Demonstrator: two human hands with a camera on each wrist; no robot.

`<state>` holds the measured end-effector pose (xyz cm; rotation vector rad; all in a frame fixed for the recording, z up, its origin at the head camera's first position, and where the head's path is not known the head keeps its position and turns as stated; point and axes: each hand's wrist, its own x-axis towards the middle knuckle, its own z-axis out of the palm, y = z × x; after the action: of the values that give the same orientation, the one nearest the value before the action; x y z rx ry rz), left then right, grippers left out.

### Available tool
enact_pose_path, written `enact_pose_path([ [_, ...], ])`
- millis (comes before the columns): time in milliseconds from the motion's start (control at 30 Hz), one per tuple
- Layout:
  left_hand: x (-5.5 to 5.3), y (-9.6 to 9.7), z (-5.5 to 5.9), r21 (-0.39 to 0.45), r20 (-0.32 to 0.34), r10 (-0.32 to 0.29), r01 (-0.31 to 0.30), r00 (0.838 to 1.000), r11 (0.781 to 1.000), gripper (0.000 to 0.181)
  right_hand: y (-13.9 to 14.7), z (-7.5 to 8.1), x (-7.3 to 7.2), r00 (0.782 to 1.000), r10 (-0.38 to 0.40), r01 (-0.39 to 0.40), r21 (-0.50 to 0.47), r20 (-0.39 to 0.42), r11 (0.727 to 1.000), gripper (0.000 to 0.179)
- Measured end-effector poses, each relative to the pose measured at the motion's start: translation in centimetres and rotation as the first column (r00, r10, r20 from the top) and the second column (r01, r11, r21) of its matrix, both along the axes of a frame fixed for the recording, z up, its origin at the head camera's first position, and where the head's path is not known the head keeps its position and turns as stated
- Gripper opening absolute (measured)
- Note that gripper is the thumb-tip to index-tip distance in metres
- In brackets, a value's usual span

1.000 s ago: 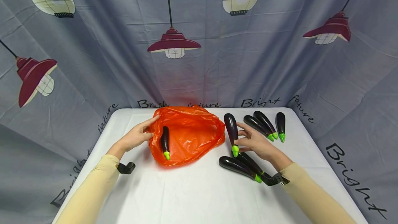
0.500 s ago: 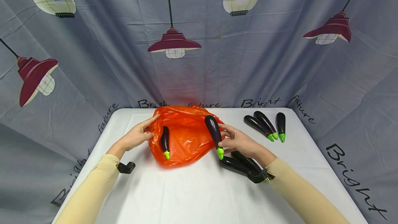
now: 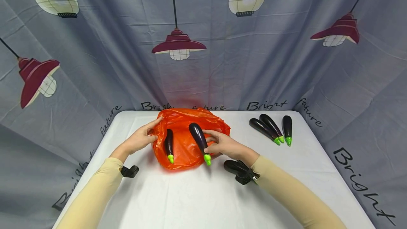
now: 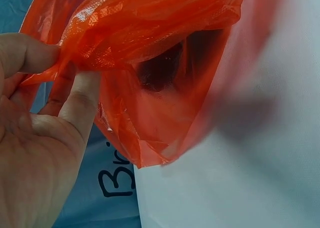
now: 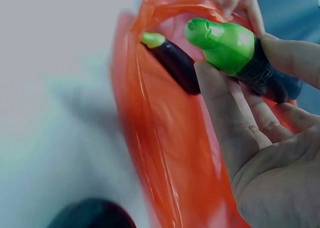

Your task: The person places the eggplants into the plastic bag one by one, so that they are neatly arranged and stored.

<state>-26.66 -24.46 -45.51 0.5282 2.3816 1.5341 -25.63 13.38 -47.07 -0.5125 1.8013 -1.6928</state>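
Resting on our white counter [image 3: 178,200], the orange bag [image 3: 182,119] is open. With our left hand [image 3: 138,140] we pinch its edge; with our right hand [image 3: 229,147] we pinch one eggplant [image 3: 198,137] over the bag's opening. Another eggplant [image 3: 169,143] lies inside, at the bag's left side.

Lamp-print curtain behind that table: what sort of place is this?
Probably a staged recording booth: the lamp-print curtain hangs on three sides of a white table, and the person wears black wrist cameras.
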Motion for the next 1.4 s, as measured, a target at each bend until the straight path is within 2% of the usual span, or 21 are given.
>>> enact_pose_path([
  [200, 0.0, -0.1, 0.0, -0.005, 0.003, 0.006, -0.006, 1.0, 1.0, 0.083, -2.2, -0.4, -0.5, 0.999, 0.011, -0.01, -0.026, 0.04, 1.0, 0.083],
  [367, -0.1, -0.2, 0.0, -0.019, -0.001, 0.015, -0.015, 1.0, 1.0, 0.084, -4.1, -0.6, -0.8, 0.998, -0.02, 0.021, -0.017, 0.068, 1.0, 0.081],
  [600, -0.1, 0.0, 0.0, -0.024, -0.018, 0.008, -0.008, 1.0, 1.0, 0.083, -6.7, -1.6, -1.5, 0.991, -0.056, 0.06, -0.029, 0.118, 0.998, 0.08],
  [933, -0.1, 0.0, 0.1, -0.037, -0.034, 0.002, -0.003, 0.999, 0.999, 0.083, -9.8, -2.8, -2.6, 0.98, -0.129, 0.14, -0.064, 0.148, 0.988, 0.081],
  [1400, -0.1, 0.0, 0.1, -0.014, -0.013, 0.008, -0.008, 1.0, 1.0, 0.084, -12.6, -4.1, -3.3, 0.946, -0.277, 0.282, -0.002, 0.165, 0.96, 0.082],
])
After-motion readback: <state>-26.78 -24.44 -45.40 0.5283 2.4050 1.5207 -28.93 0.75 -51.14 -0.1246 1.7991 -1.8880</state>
